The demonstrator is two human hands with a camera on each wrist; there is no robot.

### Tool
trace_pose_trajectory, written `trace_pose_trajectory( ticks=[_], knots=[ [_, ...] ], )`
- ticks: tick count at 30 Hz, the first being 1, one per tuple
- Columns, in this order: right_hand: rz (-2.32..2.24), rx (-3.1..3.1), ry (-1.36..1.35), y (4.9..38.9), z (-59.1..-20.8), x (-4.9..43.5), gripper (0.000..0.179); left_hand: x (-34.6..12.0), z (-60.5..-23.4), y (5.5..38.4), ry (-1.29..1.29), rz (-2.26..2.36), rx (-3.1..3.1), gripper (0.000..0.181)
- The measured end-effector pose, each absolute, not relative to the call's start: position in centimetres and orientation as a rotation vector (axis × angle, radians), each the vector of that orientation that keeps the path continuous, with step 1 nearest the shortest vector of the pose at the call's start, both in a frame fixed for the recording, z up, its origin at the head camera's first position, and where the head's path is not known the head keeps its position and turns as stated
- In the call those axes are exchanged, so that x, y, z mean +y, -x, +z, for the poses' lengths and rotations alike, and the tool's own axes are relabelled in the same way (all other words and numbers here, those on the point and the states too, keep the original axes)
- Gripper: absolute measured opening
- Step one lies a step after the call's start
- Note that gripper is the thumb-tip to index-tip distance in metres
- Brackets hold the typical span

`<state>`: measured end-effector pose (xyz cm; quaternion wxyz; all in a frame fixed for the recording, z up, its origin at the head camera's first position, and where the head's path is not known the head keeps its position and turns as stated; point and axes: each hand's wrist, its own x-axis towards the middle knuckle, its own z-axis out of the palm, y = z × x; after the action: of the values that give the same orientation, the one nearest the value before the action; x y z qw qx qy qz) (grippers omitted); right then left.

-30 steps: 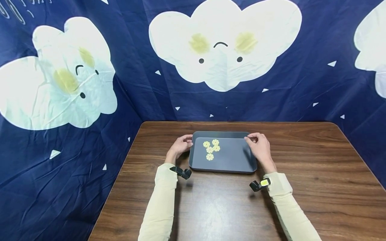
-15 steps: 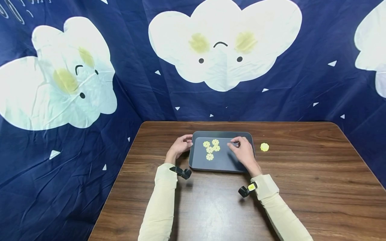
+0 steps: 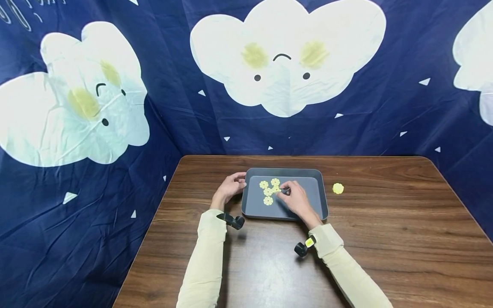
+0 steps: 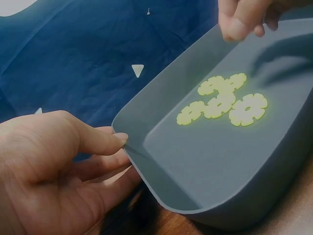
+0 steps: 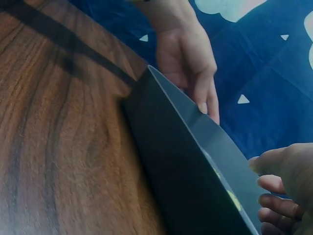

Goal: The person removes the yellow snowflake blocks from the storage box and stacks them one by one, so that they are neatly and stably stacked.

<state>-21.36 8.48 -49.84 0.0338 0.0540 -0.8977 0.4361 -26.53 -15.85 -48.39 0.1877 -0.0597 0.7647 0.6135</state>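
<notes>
Left hand (image 3: 231,186): at the left rim of the grey tray (image 3: 304,211), thumb on the lip and fingers curled beneath the edge, seemingly steadying it on the wooden surface (image 3: 385,239).

Yellow flower discs (image 3: 269,190): a touching cluster in the tray's far left part.

Right hand (image 3: 294,197): inside the tray, just right of the cluster, fingertips drawn together at its nearest disc; whether it pinches one, I cannot tell.

Single yellow disc (image 3: 337,188): on the surface just right of the tray.
</notes>
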Motion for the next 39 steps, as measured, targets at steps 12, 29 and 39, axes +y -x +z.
trace_pose_trajectory(
  ticks=[12,29,39],
  knots=[
    [1.250,-2.916,-0.280,21.6,-50.6,6.8,0.028,-15.9,-48.6,26.5,0.163,1.713,2.172,0.050],
    [1.066,-3.014,-0.333,21.6,-50.7,5.9,0.030,-15.9,-48.5,26.5,0.161,1.749,2.154,0.051],
    [1.042,-3.059,-0.272,21.6,-50.7,5.7,0.030,-15.9,-48.6,26.5,0.150,1.738,2.160,0.052]
  ],
)
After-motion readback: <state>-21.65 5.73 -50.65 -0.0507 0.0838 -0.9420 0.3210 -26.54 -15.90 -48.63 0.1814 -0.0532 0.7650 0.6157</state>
